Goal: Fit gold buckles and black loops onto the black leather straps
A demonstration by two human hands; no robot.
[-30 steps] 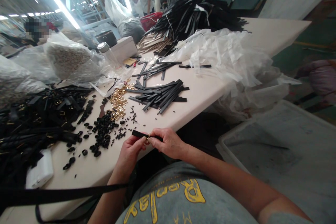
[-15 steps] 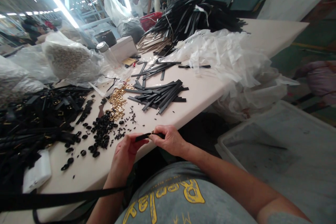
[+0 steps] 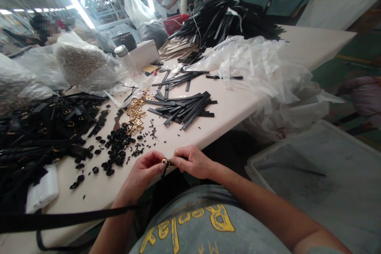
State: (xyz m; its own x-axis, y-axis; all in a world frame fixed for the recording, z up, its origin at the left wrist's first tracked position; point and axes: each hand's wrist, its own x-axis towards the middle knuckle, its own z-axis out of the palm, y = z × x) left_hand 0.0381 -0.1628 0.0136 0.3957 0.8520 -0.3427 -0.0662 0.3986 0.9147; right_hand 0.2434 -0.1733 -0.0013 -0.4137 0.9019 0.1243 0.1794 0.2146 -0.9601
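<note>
At the table's front edge my left hand (image 3: pixel 147 170) pinches a small gold buckle (image 3: pixel 166 162), its thumb and forefinger at the buckle's side. A short black strap (image 3: pixel 164 170) hangs down by those fingertips. My right hand (image 3: pixel 193 162) is closed on the dark strap piece at the buckle's other side; most of that piece is hidden behind its fingers. Just beyond the hands lie tiny black bits (image 3: pixel 138 151), a heap of black strap loops (image 3: pixel 117 145) and a pile of gold buckles (image 3: pixel 137 115).
Cut black strips (image 3: pixel 190 107) lie mid-table. Finished-looking black straps with buckles (image 3: pixel 44 127) fill the left side. White plastic sheeting (image 3: pixel 247 59) hangs over the right edge, above a pale bin (image 3: pixel 297 174). A large black strap bundle (image 3: pixel 220 20) and a clear bottle (image 3: pixel 125 57) stand farther back.
The strap at my left fingertips has swung from nearly level to hanging down, and the gold buckle shows more. My left fingers have shifted to the buckle. The view has tilted slightly.
</note>
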